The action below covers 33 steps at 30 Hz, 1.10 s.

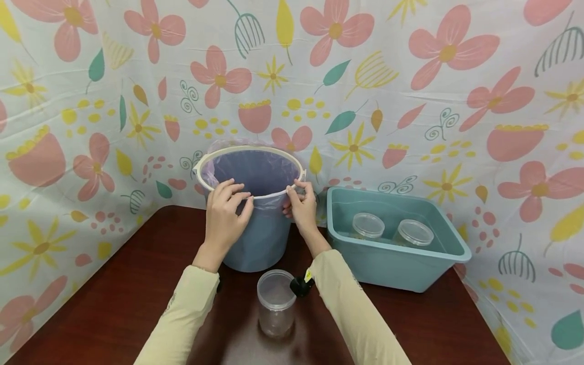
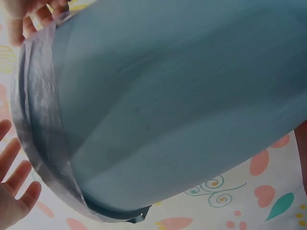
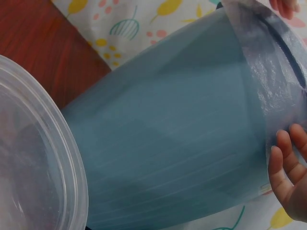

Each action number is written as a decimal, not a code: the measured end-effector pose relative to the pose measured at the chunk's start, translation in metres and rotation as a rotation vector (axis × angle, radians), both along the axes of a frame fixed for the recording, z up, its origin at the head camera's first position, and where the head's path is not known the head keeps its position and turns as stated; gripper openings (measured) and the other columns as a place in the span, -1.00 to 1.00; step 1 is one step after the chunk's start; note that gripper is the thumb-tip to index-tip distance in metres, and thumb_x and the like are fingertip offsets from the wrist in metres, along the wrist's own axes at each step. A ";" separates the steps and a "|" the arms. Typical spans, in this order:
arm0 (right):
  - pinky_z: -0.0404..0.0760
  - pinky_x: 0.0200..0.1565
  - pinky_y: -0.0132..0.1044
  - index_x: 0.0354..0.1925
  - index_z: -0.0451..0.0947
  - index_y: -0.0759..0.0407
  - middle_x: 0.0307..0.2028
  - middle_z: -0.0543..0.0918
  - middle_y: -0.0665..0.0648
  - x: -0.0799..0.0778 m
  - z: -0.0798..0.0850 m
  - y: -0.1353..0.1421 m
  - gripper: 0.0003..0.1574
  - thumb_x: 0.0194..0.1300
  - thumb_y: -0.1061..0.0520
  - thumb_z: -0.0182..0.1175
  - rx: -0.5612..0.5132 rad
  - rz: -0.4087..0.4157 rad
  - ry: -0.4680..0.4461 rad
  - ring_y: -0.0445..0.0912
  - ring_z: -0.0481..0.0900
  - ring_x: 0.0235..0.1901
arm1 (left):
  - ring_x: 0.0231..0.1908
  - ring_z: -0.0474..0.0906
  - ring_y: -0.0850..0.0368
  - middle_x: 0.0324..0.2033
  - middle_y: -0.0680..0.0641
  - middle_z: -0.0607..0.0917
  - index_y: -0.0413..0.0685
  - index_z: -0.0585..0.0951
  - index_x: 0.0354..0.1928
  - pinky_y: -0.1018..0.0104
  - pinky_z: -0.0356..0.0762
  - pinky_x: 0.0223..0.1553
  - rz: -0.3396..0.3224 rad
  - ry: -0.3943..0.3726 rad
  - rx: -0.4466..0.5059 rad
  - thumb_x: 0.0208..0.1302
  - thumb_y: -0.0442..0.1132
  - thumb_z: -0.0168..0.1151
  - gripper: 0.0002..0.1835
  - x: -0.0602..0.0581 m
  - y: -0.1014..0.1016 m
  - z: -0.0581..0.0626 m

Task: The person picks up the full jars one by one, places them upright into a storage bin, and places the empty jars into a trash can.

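Note:
A blue-grey trash can point(image 1: 257, 238) stands upright, with a thin, translucent purplish trash bag point(image 2: 45, 81) lining it and folded down outside its mouth. A cream rim ring point(image 1: 248, 148) circles the top. My left hand point(image 1: 226, 203) is at the front of the rim, fingers spread and loosely bent; its fingertips point(image 2: 12, 155) show beside the ring in the left wrist view. At the right front, my right hand point(image 1: 302, 203) pinches the rim with thumb and index finger. Its other fingers point(image 3: 285, 153) lie against the folded bag outside the can.
A clear lidded plastic jar point(image 1: 276, 304) stands on the dark red table point(image 1: 150, 284) between my forearms. Right of the can sits a teal bin point(image 1: 388, 263) holding two clear jars point(image 1: 368, 225) with lids. A flower-printed sheet point(image 1: 383, 101) hangs behind and around the table.

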State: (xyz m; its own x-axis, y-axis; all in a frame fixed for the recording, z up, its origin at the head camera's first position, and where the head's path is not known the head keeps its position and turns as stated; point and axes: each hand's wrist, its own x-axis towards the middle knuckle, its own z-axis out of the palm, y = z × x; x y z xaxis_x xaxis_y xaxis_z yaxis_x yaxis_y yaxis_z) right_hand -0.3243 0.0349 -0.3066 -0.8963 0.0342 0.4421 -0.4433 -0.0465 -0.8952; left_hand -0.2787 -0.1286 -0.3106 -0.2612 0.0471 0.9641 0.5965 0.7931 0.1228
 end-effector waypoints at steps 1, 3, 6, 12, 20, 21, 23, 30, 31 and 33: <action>0.45 -0.71 -0.23 0.02 0.32 0.33 -0.69 0.48 0.36 0.000 0.000 0.000 -0.65 0.28 0.23 0.03 0.001 -0.001 0.000 0.05 0.46 -0.76 | -0.05 0.43 -0.15 -0.32 -0.23 0.62 -0.29 0.66 -0.49 0.00 0.30 -0.09 -0.001 0.008 0.000 0.02 -0.36 0.25 -0.90 0.002 0.001 -0.001; 0.45 -0.71 -0.25 0.02 0.32 0.34 -0.68 0.48 0.36 0.000 0.000 0.000 -0.65 0.28 0.23 0.03 0.004 -0.001 0.000 0.04 0.46 -0.76 | -0.06 0.43 -0.15 -0.31 -0.22 0.62 -0.29 0.66 -0.48 -0.01 0.31 -0.11 -0.007 0.019 0.005 0.01 -0.35 0.26 -0.90 0.006 0.003 -0.004; 0.44 -0.71 -0.27 0.02 0.32 0.34 -0.68 0.48 0.37 0.000 0.000 0.000 -0.65 0.28 0.23 0.02 0.005 0.004 0.003 0.04 0.45 -0.76 | -0.08 0.44 -0.15 -0.31 -0.21 0.62 -0.28 0.66 -0.47 -0.02 0.31 -0.11 -0.025 0.019 0.006 0.01 -0.35 0.25 -0.89 0.013 0.006 -0.009; 0.43 -0.71 -0.27 0.02 0.31 0.34 -0.65 0.48 0.44 0.001 0.001 0.000 -0.65 0.29 0.23 0.02 0.005 0.004 0.010 0.12 0.46 -0.75 | -0.10 0.46 -0.13 -0.32 -0.18 0.62 -0.27 0.67 -0.46 -0.01 0.33 -0.15 -0.061 -0.017 -0.003 0.02 -0.33 0.23 -0.88 0.026 0.012 -0.018; 0.42 -0.73 -0.29 0.02 0.31 0.36 -0.64 0.46 0.50 0.001 0.001 0.000 -0.65 0.28 0.25 0.01 0.014 -0.006 0.027 0.09 0.45 -0.77 | -0.14 0.48 -0.11 -0.33 -0.16 0.63 -0.25 0.67 -0.48 0.02 0.36 -0.17 -0.096 -0.060 -0.019 -0.01 -0.35 0.24 -0.91 0.037 0.018 -0.034; 0.42 -0.73 -0.28 0.02 0.31 0.36 -0.64 0.47 0.49 0.002 0.001 0.000 -0.65 0.28 0.24 0.01 0.017 -0.007 0.028 0.10 0.45 -0.77 | -0.14 0.48 -0.11 -0.33 -0.16 0.63 -0.25 0.67 -0.48 0.02 0.36 -0.17 -0.102 -0.068 -0.025 -0.01 -0.35 0.24 -0.91 0.038 0.019 -0.036; 0.43 -0.72 -0.27 0.02 0.31 0.36 -0.63 0.47 0.49 0.002 0.001 -0.001 -0.65 0.29 0.24 0.02 0.021 -0.008 0.028 0.11 0.46 -0.76 | -0.15 0.49 -0.11 -0.33 -0.17 0.64 -0.24 0.67 -0.49 0.03 0.37 -0.18 -0.111 -0.088 -0.031 0.00 -0.34 0.24 -0.90 0.042 0.019 -0.040; 0.43 -0.72 -0.27 0.03 0.30 0.35 -0.64 0.47 0.47 0.002 0.001 0.000 -0.64 0.29 0.23 0.01 0.017 0.003 0.022 0.12 0.45 -0.76 | -0.20 0.51 -0.04 -0.36 -0.09 0.64 -0.19 0.67 -0.51 0.09 0.40 -0.25 -0.109 -0.152 -0.035 -0.04 -0.35 0.28 -0.95 0.051 0.021 -0.056; 0.43 -0.73 -0.28 0.03 0.30 0.35 -0.64 0.47 0.47 0.002 0.000 0.000 -0.64 0.29 0.23 0.01 0.013 0.005 0.022 0.12 0.45 -0.77 | -0.20 0.51 -0.02 -0.36 -0.08 0.64 -0.19 0.67 -0.51 0.10 0.41 -0.25 -0.109 -0.160 -0.036 -0.05 -0.36 0.29 -0.96 0.051 0.022 -0.059; 0.43 -0.74 -0.28 0.03 0.30 0.35 -0.65 0.47 0.46 0.002 0.000 0.001 -0.64 0.29 0.23 0.01 0.006 0.009 0.023 0.11 0.45 -0.77 | -0.21 0.51 0.01 -0.37 -0.06 0.64 -0.17 0.67 -0.51 0.12 0.41 -0.26 -0.109 -0.173 -0.040 -0.08 -0.37 0.31 -0.97 0.053 0.023 -0.064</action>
State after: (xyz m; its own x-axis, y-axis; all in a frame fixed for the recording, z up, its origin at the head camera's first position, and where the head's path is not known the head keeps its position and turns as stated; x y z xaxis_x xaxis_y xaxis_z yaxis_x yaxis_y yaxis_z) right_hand -0.3225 0.0359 -0.3063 -0.8862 0.0231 0.4628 -0.4633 -0.0454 -0.8850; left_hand -0.2259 -0.1053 -0.3751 -0.4138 0.1211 0.9023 0.6519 0.7312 0.2008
